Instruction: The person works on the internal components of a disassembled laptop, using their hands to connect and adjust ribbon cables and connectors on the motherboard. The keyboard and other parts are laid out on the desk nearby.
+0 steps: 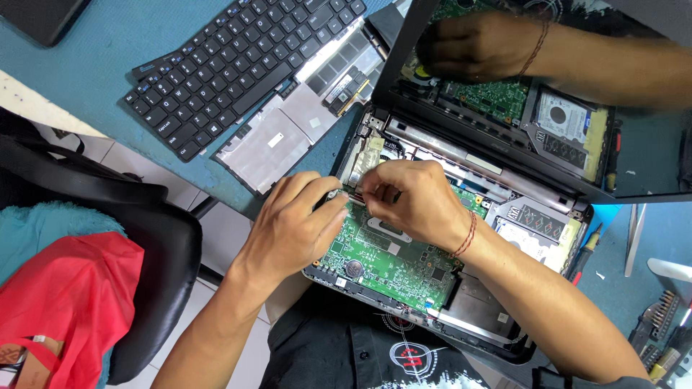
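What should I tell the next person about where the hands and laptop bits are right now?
Left hand: resting on the left edge of the open laptop, fingers curled by the hinge corner.
Right hand: pinching something small at the top of the green board; what it is cannot be told.
Keyboard: already off, lying on the blue table, with the silver plate beside it.
Drive: still in its bay on the right.
Board: still seated in the laptop.

A glossy dark laptop screen [641,155], tilted open at the upper right, is seen mirroring the opened machine, a white label [525,243] is borne by the silver hard drive beneath it, and a small white sticker [275,140] is fixed on the grey keyboard backing.
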